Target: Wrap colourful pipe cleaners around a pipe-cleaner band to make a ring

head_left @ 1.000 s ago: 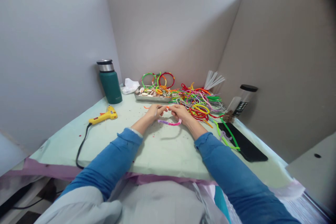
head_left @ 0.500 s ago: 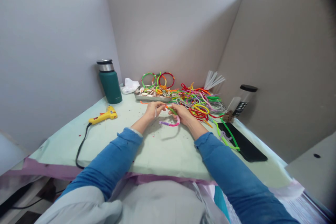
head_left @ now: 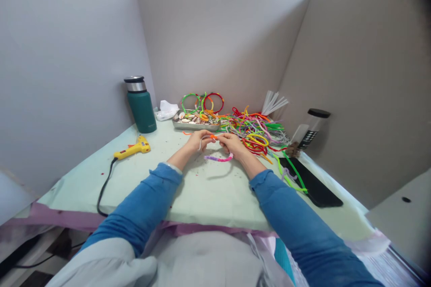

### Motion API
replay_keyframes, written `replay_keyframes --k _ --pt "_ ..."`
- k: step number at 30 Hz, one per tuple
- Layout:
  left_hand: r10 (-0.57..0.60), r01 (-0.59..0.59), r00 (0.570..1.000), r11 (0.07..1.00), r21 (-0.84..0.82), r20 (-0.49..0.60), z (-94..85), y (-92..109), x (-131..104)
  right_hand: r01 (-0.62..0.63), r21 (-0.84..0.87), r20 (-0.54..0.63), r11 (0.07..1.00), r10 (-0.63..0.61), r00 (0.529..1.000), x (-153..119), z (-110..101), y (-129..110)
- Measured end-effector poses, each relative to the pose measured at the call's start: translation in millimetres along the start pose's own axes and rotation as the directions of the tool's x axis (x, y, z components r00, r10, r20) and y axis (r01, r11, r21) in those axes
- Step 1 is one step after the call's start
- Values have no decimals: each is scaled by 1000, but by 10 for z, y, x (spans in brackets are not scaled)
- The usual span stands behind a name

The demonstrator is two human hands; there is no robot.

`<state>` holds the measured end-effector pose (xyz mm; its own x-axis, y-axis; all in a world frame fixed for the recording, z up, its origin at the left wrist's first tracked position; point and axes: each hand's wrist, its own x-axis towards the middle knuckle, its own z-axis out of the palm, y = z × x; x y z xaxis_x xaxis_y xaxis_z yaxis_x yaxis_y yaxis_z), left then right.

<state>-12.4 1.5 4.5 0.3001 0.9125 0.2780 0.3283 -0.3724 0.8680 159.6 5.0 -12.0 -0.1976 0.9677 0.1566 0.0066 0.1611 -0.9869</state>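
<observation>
Above the middle of the table, my left hand [head_left: 200, 140] and my right hand [head_left: 231, 143] nearly meet, fingertips pinched on a multicoloured pipe cleaner. Its pink and purple wrapped part [head_left: 220, 159] curves out below my right hand, hanging over the cloth. An orange stretch [head_left: 213, 137] shows between the fingertips. Past my left hand an orange end [head_left: 187, 133] sticks out to the left. A thin whitish strand [head_left: 201, 142] loops down beside my left fingers. The fingers cover the rest of the piece.
A metal tray [head_left: 197, 127] of shells lies behind my hands, with wrapped rings [head_left: 215, 102] behind it. Loose pipe cleaners [head_left: 256, 128] heap to the right. At left are a yellow glue gun [head_left: 133, 148] and a green bottle [head_left: 141, 110]. A black phone-like slab [head_left: 316, 184] lies right.
The green part near my right fingers is now covered by them. My right fingertips have closed in on the orange stretch, and the orange end at left has shifted slightly right.
</observation>
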Motion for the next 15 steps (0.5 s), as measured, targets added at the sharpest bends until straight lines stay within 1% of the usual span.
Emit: replay_keyframes --k 1,3,4,5,7,8,9,12,14,15 --pt "-20 21 999 999 -44 38 -18 -9 8 0 3 2 1000 0 1000 -3 -9 -6" --pt "-109 121 990 981 -152 86 -57 -21 27 2 4 10 1000 -2 1000 -10 -24 -19" --pt "-164 177 983 960 -217 77 -76 -23 34 6 3 11 1000 -6 1000 -14 -28 -26" --pt "-230 230 973 932 -279 36 -91 -22 39 11 3 10 1000 -11 1000 -18 -31 -31" --pt "-272 261 962 897 -357 20 -108 -13 38 23 -6 5 1000 -23 1000 -27 -28 -39" --pt "-266 258 964 903 -344 25 -108 -10 34 29 -18 4 999 -29 1000 -32 -23 -41" --pt "-233 236 971 925 -299 46 -103 -8 28 34 -34 6 999 -34 999 -35 -17 -42" --pt "-120 136 983 984 -117 137 -63 -18 14 55 -82 31 995 -53 998 -36 3 -34" --pt "-118 125 986 991 -52 121 -39 -31 18 50 -91 29 995 -47 998 -23 8 -22" --pt "-139 142 987 989 -36 79 -32 -36 23 31 -86 18 996 -30 999 -13 8 -16"
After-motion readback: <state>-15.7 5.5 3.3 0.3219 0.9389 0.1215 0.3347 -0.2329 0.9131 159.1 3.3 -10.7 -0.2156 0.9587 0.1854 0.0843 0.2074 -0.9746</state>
